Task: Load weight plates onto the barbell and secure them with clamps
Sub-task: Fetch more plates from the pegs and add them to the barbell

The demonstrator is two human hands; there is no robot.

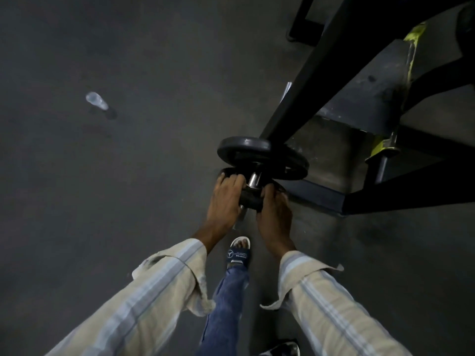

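Note:
A black weight plate [262, 156] sits on the shiny steel barbell sleeve [254, 179], whose end points toward me. Just in front of it a smaller black plate [250, 199] is on the sleeve's end, held on both sides. My left hand [226, 199] grips its left rim with fingers curled over the top. My right hand [273, 211] grips its right rim. Much of the smaller plate is hidden by my hands. No clamp is visible.
A black rack frame [359, 80] with yellow-taped parts [411, 47] runs from the plates to the upper right. A clear plastic bottle [97, 100] lies on the dark floor at left. My sandalled foot [239, 253] stands just below the hands.

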